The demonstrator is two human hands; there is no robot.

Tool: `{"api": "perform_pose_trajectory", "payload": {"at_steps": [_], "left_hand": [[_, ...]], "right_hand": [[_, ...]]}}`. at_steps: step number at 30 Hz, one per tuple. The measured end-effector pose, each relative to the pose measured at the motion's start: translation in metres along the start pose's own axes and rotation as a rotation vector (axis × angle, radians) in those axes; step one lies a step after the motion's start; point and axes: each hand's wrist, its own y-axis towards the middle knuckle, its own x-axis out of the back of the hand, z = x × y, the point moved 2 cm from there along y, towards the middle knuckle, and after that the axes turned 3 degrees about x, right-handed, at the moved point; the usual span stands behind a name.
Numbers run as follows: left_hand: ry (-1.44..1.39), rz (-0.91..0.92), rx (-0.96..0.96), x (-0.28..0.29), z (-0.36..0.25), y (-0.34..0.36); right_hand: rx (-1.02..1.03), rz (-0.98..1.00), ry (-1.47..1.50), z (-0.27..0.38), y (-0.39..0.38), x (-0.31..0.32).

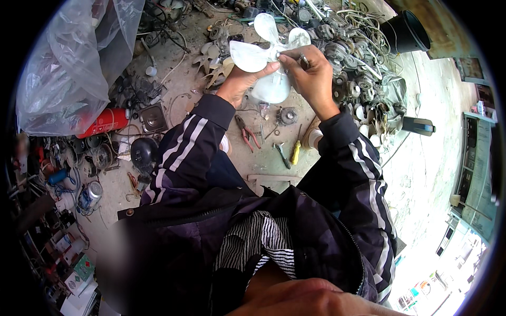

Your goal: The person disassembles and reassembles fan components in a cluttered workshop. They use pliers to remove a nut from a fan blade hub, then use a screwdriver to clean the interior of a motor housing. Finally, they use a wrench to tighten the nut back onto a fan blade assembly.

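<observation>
A whitish plastic fan blade [272, 90] with several rounded vanes is held up in front of me. My left hand [243, 83] is closed around its left side, thumb pointing at the hub. My right hand [312, 76] pinches at the hub, with thumb and fingertips on its centre. A small metallic piece [304, 62] shows among the curled right fingers; its kind is unclear. Below the blade on the floor lie red-handled pliers [247, 134], a yellow-handled screwdriver [296, 152], a dark-handled tool [282, 156] and a round motor part [287, 116].
Heaped motor parts [348, 63] and cables lie at the right, beside a black bucket [406, 32]. Loose fan blades [216, 66] lie left of my hands. A clear plastic bag [74, 68] and a red cylinder [108, 121] stand at the far left.
</observation>
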Motion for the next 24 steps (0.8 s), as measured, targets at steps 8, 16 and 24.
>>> {"api": "perform_pose_trajectory", "payload": {"at_steps": [8,16,24], "left_hand": [[-0.037,-0.002,0.015,0.001,-0.001,-0.001],[-0.096,-0.032,0.043,0.001,-0.003,-0.002],[-0.076,-0.046,0.019,-0.005,-0.009,-0.005]], "right_hand": [[0.04,0.02,0.072,-0.001,0.003,-0.003],[0.027,0.061,0.134,-0.009,0.001,-0.006],[-0.099,0.094,0.016,-0.005,0.001,0.0]]}}
